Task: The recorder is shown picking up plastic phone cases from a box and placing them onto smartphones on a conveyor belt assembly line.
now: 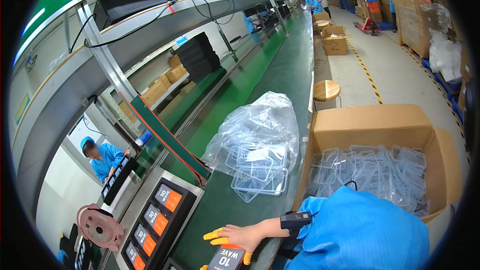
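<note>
At the lower edge, my right hand (241,237), with yellow finger cots, comes in from the right over a small dark grey and orange box (227,259). The thumb presses the box's right side, and two fingers stretch left past its far end. Of my left hand (204,267) only a yellow-covered fingertip shows, beside the box's left edge; the rest lies out of frame. To the left, a black tray (167,220) holds several similar boxes in a row. Farther up the belt, clear plastic cases (260,170) lie stacked, partly inside a crumpled clear plastic bag (260,120).
A large open carton (372,120) full of clear cases stands close on my right. A wooden stool (326,90) is behind it. The green belt (295,55) runs away ahead, under a metal shelf frame (105,55). A co-worker (104,159) sits across the line, near a pink fan (100,226).
</note>
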`<state>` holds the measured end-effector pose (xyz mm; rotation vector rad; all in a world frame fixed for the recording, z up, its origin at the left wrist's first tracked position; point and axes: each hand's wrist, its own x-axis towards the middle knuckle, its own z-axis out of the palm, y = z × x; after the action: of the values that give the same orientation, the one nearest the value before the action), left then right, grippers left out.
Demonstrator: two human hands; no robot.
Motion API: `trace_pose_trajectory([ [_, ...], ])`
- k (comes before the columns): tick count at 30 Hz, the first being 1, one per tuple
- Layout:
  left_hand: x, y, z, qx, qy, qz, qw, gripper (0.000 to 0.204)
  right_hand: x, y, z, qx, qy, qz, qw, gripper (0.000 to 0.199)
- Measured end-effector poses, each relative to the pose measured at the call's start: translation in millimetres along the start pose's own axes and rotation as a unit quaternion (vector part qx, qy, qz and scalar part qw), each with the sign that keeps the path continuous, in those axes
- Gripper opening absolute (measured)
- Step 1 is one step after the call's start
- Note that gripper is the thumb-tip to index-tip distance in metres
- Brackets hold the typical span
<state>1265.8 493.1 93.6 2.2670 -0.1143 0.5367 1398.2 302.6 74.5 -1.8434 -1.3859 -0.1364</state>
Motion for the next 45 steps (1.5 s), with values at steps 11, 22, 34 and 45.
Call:
trace_pose_trajectory([
  [11,-8.4,17.3,-41.8,-0.06,0.03,0.016,0.998,0.104,37.7,-16.7,21.5,-0.001,0.111,-0.059,0.992,0.096],
  [22,-1.8,25.8,-14.3,-0.033,0.022,-0.106,0.994,0.036,25.1,-31.0,21.1,-0.081,0.171,0.002,0.982,0.09],
  [34,-0.2,23.7,-5.7,-0.097,0.112,-0.095,0.984,0.027,24.2,-22.5,4.0,-0.018,0.107,0.028,0.994,0.081],
  [45,7.8,-23.6,-51.7,-0.074,-0.135,-0.212,0.965,0.046,28.7,-20.2,30.0,0.064,0.126,0.166,0.976,0.05],
])
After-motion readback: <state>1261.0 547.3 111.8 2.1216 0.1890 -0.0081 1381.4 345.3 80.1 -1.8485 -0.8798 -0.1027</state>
